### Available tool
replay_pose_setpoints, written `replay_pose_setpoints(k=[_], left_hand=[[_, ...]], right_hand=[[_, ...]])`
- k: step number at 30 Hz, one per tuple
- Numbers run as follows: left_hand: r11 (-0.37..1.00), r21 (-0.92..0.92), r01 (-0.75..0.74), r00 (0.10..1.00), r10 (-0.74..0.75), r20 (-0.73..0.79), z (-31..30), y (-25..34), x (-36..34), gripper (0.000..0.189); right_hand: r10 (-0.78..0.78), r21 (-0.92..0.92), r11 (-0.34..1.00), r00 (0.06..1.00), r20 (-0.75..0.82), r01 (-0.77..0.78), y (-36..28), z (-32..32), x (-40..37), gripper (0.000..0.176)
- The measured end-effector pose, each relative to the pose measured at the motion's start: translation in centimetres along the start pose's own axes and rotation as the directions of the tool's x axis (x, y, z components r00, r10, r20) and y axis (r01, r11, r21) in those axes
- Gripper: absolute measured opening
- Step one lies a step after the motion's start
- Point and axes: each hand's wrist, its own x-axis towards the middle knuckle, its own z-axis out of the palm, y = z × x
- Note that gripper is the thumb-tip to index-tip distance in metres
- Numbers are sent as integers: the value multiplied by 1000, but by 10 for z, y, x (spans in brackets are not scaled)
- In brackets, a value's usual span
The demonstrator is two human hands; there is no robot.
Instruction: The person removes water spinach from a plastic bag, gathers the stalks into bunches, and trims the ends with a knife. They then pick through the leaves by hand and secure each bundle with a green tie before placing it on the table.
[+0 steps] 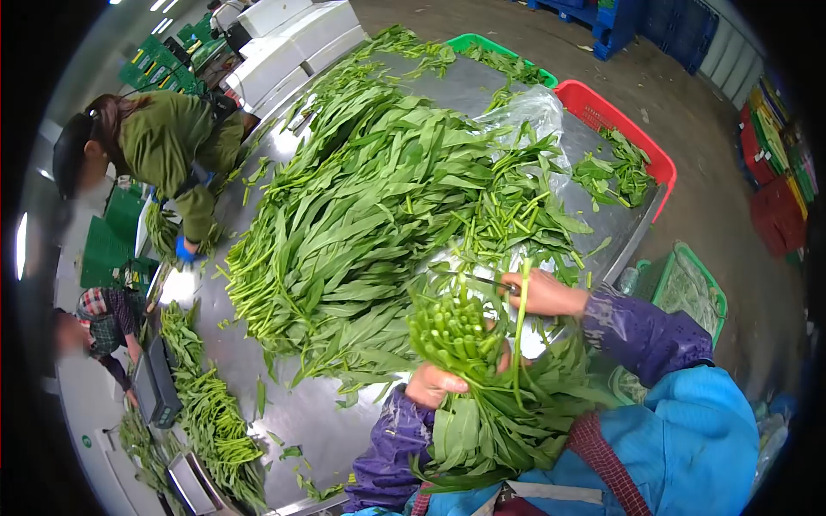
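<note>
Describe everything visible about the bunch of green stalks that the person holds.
The bunch of stalks is fresh green: cut stem ends point up at the camera, long narrow leaves hang toward the person's body. The left hand clasps it around the stems; the right hand is at its upper edge, beside one long stalk. It is held over the metal table.

Two hands (434, 384) (551, 294), one bundle (456, 331), two co-workers (163, 142) (103, 318).

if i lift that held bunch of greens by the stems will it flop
The bunch of greens probably stays firm at the cut stems, packed together above the left hand. The leaves hang below the grip, so that end likely flops. Stems may slip: one long stem in the right hand stands apart.
</note>
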Motion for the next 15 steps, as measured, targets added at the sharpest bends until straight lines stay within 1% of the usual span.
replay_pose_setpoints(k=[1, 2, 3, 4, 5, 6, 7, 8, 9, 10, 11, 13, 15], left_hand=[[993, -92, -69, 997, 71, 24, 5, 4, -1, 68], [985, -107, -137, 989, 142, 41, -2, 4, -4, 61], [983, -115, -140, 989, 145, 29, -5, 9, -12, 61], [973, -157, -170, 985, 168, -28, -9, 16, -19, 67], [959, -195, -205, 978, 192, -82, -12, 22, -24, 73], [933, -205, -295, 955, 281, -95, -10, 28, -27, 69], [895, -274, -352, 925, 377, 42, -10, 38, -26, 65], [884, -244, -400, 905, 422, 45, -9, 46, -29, 65], [870, -212, -445, 884, 464, 50, -9, 52, -34, 64], [854, -237, -464, 873, 487, 43, -9, 57, -38, 64], [834, -256, -490, 859, 511, 19, -5, 62, -41, 64], [845, -174, -506, 860, 511, -16, -5, 74, -54, 66], [842, -111, -527, 849, 517, -109, 0, 81, -67, 67]], right_hand=[[138, -11, 990, 987, 83, -137, 6, 4, -6, 23], [135, -13, 991, 986, 99, -134, -2, 4, -6, 23], [183, -175, 975, 939, 290, -136, -13, 3, -7, 25], [250, -332, 938, 855, 454, -98, -21, 4, -7, 28], [128, -210, 977, 861, 493, -25, 31, 37, -25, 42], [69, 135, 985, 965, 253, -105, 83, 86, -63, 45], [98, 473, 877, 995, -10, -82, 111, 119, -89, 48], [117, 448, 885, 991, 57, -131, 101, 123, -89, 46], [105, 336, 928, 978, 182, -162, 79, 117, -74, 45], [78, 280, 948, 963, 258, -152, 52, 113, -53, 43], [32, 261, 959, 952, 303, -115, 27, 109, -30, 41], [-67, 262, 965, 935, 349, -28, -10, 92, 3, 38], [-125, 245, 968, 941, 313, 47, -22, 58, 24, 36]])
